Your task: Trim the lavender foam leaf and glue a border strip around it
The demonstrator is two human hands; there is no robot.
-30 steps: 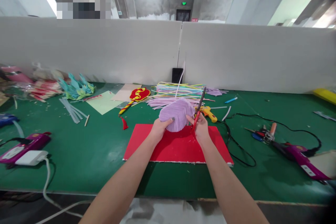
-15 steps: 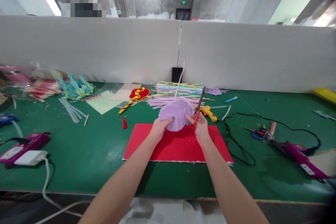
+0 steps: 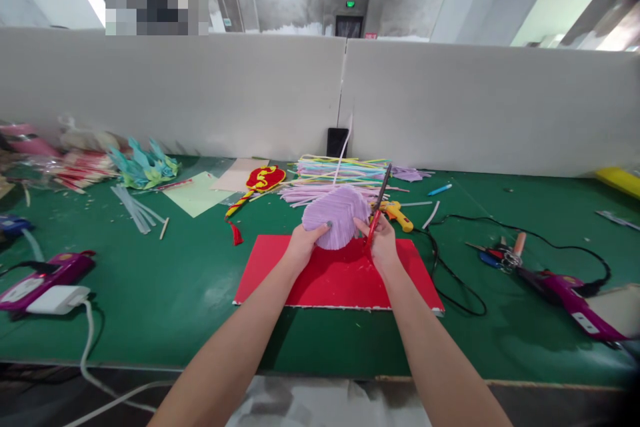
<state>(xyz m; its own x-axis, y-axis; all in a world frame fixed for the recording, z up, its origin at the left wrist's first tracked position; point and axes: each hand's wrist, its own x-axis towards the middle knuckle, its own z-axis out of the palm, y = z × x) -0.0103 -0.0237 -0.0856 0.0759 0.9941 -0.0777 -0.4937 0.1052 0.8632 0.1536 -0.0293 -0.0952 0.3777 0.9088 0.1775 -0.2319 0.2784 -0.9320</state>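
Note:
My left hand [image 3: 303,245] grips the lower left edge of a rounded lilac ribbed piece [image 3: 336,215] and holds it upright above a red sheet [image 3: 330,277]. My right hand [image 3: 383,240] is closed on the red handles of a pair of scissors [image 3: 379,203]. The dark blades point up and away along the lilac piece's right edge. Both forearms reach in from the near edge of the green table [image 3: 165,293].
Behind lie a heap of coloured strips [image 3: 340,173], a yellow glue gun [image 3: 397,213] and a red-and-yellow ornament [image 3: 260,181]. A purple glue gun [image 3: 570,293] with black cable lies right, beside pliers [image 3: 500,257]. Left are a purple device [image 3: 45,275], a white charger [image 3: 60,300] and teal shapes [image 3: 145,167].
The hands, lilac piece and scissors stay almost where they were; the view has shifted only slightly.

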